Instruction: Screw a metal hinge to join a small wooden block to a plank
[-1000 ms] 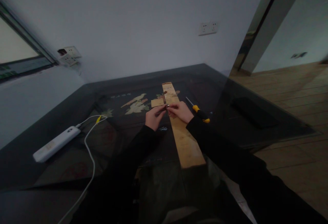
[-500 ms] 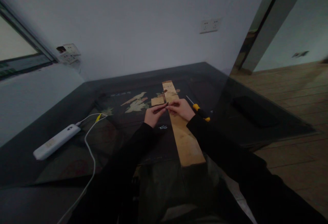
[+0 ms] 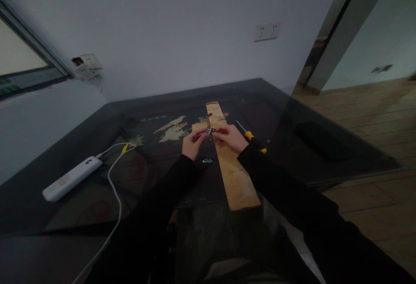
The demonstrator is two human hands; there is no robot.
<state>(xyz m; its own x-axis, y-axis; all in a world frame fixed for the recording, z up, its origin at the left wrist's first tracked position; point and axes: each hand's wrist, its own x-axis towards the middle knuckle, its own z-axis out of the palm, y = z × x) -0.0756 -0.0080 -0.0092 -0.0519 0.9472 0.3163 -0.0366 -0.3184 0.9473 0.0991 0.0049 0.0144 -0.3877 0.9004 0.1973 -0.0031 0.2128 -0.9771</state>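
Between my two hands is a small metal hinge (image 3: 209, 133), its leaves partly spread. My left hand (image 3: 192, 143) pinches one side of it, and my right hand (image 3: 231, 138) pinches the other. Beneath my right hand runs a long wooden board (image 3: 236, 175), reaching past the table's near edge. A short wood piece (image 3: 197, 126) lies against the board's left side, partly hidden by my left fingers. Several loose screws (image 3: 206, 160) rest on the dark table just below my left hand. To the right of the board lies a yellow-and-black screwdriver (image 3: 251, 138).
A white power strip (image 3: 73, 178) with a white cable (image 3: 116, 191) occupies the left of the table (image 3: 156, 175). On the right sits a dark flat object (image 3: 320, 141). The wall with sockets (image 3: 266, 32) stands behind the table.
The hinge has turned and opened out, so its metal faces now show between the fingers. My left hand has shifted slightly left, away from my right.
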